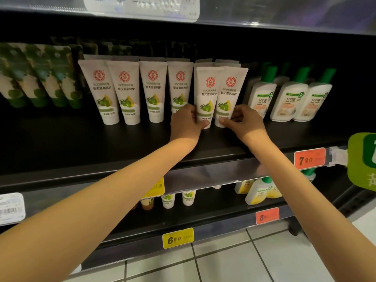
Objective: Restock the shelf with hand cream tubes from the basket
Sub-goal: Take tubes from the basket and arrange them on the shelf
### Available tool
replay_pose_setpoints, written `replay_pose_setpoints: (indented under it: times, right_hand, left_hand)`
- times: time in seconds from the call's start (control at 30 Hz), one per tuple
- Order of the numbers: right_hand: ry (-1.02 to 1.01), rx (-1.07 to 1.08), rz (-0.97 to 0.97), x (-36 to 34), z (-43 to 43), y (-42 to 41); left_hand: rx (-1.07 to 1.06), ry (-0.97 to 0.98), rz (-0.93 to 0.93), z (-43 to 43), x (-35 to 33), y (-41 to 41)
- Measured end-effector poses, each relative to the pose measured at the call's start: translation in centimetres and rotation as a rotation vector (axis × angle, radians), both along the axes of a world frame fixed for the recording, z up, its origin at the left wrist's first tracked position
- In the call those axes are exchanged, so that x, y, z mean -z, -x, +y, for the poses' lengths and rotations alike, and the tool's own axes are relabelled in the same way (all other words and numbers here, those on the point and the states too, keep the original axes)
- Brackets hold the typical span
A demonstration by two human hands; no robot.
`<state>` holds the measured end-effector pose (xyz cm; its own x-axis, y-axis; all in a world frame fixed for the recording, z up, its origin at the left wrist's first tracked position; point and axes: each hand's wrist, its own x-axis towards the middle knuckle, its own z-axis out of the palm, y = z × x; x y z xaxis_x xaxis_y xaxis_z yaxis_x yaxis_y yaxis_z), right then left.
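Observation:
Several white hand cream tubes (126,92) with red round logos and green olive pictures stand cap-down in a row on the black shelf (101,143). Two more tubes stand side by side in front of the row's right end. My left hand (186,123) grips the left one (205,92) near its cap, thumb across the front. My right hand (241,120) grips the right one (230,92) at its base, thumb on the cap. Both tubes stand upright on the shelf and touch each other. No basket is in view.
White lotion bottles with green caps (289,98) stand just right of the tubes. Green patterned packs (40,78) fill the shelf's left end. Price tags (309,160) line the shelf edge, and a green sign (364,159) juts out at right. A lower shelf holds small tubes and yellow bottles.

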<state>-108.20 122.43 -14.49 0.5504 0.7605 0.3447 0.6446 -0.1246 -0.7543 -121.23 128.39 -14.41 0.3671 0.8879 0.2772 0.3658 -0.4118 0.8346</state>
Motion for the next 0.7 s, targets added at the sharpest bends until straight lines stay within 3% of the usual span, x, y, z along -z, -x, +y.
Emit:
replay_pose_setpoints:
  times: [0.53, 0.7]
  right_hand:
    - [0.003, 0.033, 0.001, 0.0, -0.1, 0.2]
    - [0.004, 0.125, 0.054, -0.7, -1.6, 1.5]
  left_hand:
    - [-0.008, -0.02, 0.018, 0.0, 0.2, -0.1]
    - [-0.045, 0.059, -0.016, -1.2, -0.3, 0.6]
